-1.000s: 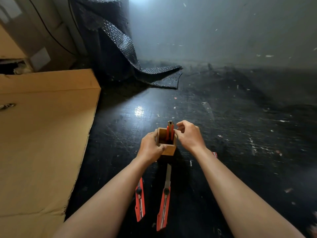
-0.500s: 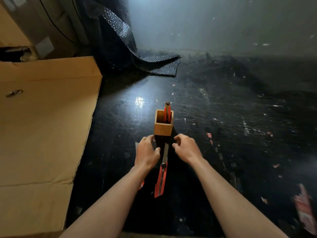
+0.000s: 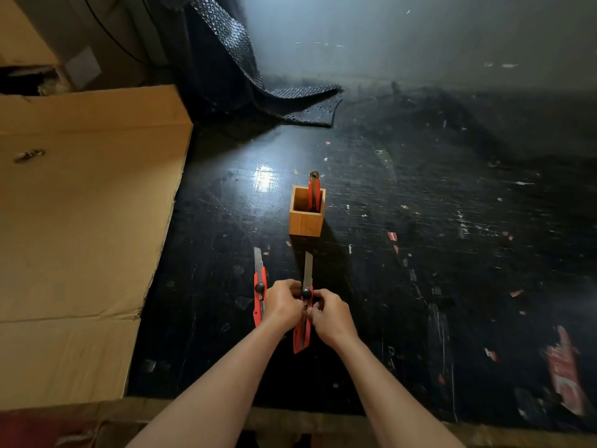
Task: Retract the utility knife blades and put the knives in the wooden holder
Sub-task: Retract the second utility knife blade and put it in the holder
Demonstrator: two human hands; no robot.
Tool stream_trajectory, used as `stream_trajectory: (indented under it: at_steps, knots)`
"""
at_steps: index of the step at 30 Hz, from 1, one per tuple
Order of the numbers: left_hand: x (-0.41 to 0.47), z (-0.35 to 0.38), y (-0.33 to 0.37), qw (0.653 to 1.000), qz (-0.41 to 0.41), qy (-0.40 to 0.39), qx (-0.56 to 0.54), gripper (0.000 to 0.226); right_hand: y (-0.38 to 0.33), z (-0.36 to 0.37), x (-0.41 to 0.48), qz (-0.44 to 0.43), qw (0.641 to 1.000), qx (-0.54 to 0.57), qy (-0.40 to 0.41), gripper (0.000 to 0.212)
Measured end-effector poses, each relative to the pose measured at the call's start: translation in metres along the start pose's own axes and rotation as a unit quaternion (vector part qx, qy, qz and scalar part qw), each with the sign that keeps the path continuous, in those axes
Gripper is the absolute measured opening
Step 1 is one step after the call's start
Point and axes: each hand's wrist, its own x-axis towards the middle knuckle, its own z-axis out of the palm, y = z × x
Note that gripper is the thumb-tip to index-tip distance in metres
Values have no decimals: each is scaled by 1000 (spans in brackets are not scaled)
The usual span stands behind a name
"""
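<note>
A small square wooden holder (image 3: 305, 224) stands upright on the black table, with one red utility knife (image 3: 314, 189) standing inside it against the right wall. Nearer to me, a second red knife (image 3: 307, 270) lies pointing at the holder, its blade extended. My left hand (image 3: 281, 303) and my right hand (image 3: 329, 315) both grip this knife around its black knob. A third red knife (image 3: 259, 286) lies flat just left of my left hand, blade also out, untouched.
A large flattened cardboard sheet (image 3: 80, 237) covers the table's left side. A black bubble-wrap roll (image 3: 232, 69) leans at the back, its end spilling onto the table. Paper scraps and a red label (image 3: 563, 373) litter the right. The table's front edge (image 3: 323, 412) is close to me.
Both hands left the holder and came back toward me. They closed on the middle knife lying on the table. The view tilted down.
</note>
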Motion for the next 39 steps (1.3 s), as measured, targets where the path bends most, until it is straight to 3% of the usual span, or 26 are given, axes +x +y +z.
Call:
stream_trajectory:
  at_steps: [6, 13, 20, 27, 32, 39]
  knots:
    - [-10, -12, -2, 993, -12, -6, -118, 46, -8, -16, -13, -41, 996, 72, 16, 33]
    - [-35, -48, 31, 964, 66, -53, -251, 35, -47, -45, -30, -141, 979, 141, 38, 34]
    - [-57, -88, 93, 944, 130, -67, -295, 48, -114, -85, -53, -233, 951, 200, 41, 32]
    - [-79, -121, 154, 926, 232, -35, -297, 45, -177, -127, -75, -299, 934, 176, 84, 30]
    - [-97, -138, 187, 913, 281, -2, -295, 40, -214, -144, -86, -355, 914, 56, 188, 40]
    - [-116, -148, 212, 903, 307, 29, -298, 35, -240, -163, -106, -423, 873, -11, 242, 21]
